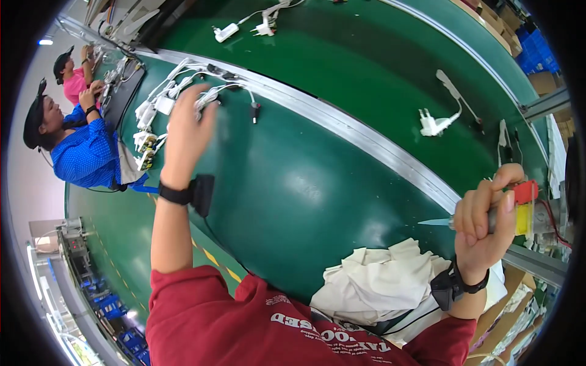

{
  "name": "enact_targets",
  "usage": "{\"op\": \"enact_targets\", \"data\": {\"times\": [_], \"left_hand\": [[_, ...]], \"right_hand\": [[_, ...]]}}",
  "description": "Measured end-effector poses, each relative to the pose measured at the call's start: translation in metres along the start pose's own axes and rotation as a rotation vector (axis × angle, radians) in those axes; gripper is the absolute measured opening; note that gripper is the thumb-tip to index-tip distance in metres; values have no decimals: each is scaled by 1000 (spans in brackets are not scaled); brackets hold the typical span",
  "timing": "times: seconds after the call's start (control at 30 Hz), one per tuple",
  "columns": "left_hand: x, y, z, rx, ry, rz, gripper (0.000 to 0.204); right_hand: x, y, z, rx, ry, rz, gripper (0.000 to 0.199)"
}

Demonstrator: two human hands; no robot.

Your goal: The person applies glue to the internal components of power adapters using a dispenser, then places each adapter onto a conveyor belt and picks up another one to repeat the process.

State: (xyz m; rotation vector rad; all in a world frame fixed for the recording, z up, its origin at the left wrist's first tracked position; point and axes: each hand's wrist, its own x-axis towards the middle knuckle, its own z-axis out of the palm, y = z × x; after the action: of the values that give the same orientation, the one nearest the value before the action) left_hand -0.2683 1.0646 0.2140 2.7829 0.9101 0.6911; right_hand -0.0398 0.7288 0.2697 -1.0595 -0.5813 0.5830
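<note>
My left hand (188, 131) reaches over the pile of white power adapters (163, 105) at the left of the green table. Its thumb stands apart from the other fingers, somewhat blurred, and white cables (210, 94) show just beyond. I see nothing held in it. At the right, my right hand (485, 213) is closed around a handheld tool (523, 218) with a pale blue tapered tip, a yellow band and a red part. The tip points left over the table. A bunched white cloth (381, 277) lies just below and left of this hand.
A metal rail (342, 128) separates my table from a dark green belt (366, 79) carrying several white adapters (434, 124). Bare circuit boards (145, 146) lie by the pile. Two people (85, 146) sit at the far left. A black wrist device (201, 195) trails a cable.
</note>
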Motion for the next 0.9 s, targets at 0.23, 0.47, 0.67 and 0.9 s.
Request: {"op": "enact_targets", "data": {"times": [0.23, 0.47, 0.67, 0.9], "left_hand": [[-107, -114, -69, 604, 105, -325, 36], [-126, -138, -75, 616, 70, -281, 33], [-84, -138, -90, 445, 106, -237, 28], [-69, -173, -98, 489, -264, -290, 26]], "right_hand": [[4, 0, 11, 12, -21, -20, 21], [5, -2, 13, 25, -12, -18, 20], [3, -6, 10, 4, -25, 4, 22], [-2, 0, 7, -1, -19, -52, 21]]}}
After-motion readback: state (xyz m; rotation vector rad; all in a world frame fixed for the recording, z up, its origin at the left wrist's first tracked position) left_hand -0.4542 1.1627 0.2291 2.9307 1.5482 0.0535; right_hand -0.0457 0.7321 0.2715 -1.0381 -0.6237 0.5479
